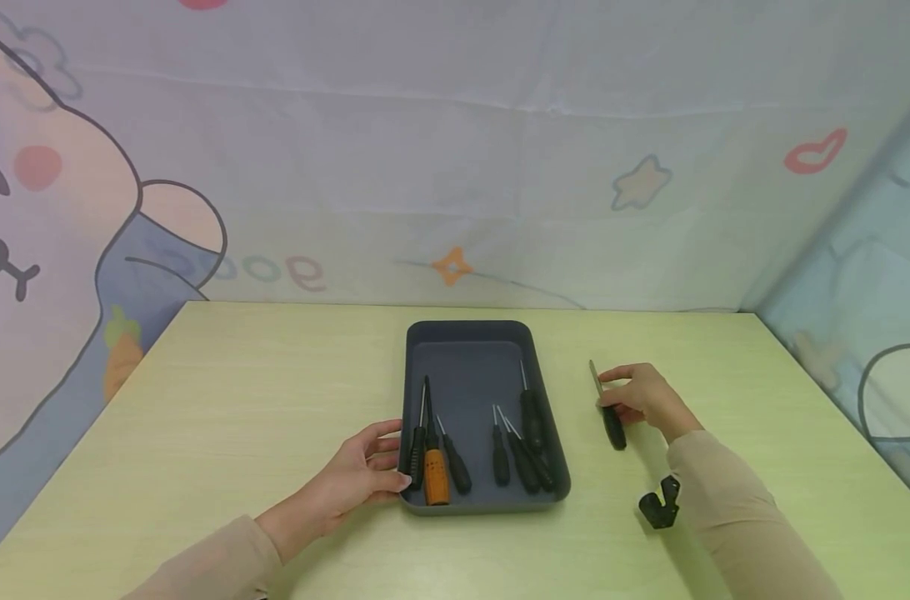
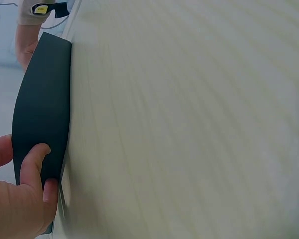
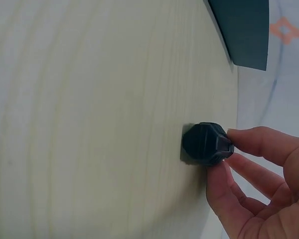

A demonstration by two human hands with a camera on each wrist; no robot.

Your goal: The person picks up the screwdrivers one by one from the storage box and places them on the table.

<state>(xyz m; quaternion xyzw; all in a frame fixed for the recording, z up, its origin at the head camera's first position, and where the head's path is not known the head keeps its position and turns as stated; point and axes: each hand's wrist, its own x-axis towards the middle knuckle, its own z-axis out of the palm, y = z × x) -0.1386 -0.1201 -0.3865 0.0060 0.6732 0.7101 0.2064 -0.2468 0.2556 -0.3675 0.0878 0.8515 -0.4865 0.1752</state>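
Observation:
My left hand (image 1: 350,475) holds the dark grey tray (image 1: 466,358) at its left side near the front corner, thumb at the rim. The left wrist view shows its fingers against the outer wall (image 2: 45,99). To the right of the tray, my right hand (image 1: 646,397) pinches a black-handled screwdriver (image 1: 614,429) between thumb and fingers. Its metal shaft points away from me. In the right wrist view the faceted butt of the screwdriver's handle (image 3: 204,144) faces the camera, close over the table.
Inside the tray, an orange-handled screwdriver (image 1: 436,477) and several black-handled screwdrivers (image 1: 502,458) lie in a left and a right group, shafts pointing away. A black camera mount (image 1: 659,507) shows at the right sleeve. A printed cloth (image 1: 455,150) hangs behind the pale wooden table (image 1: 290,375).

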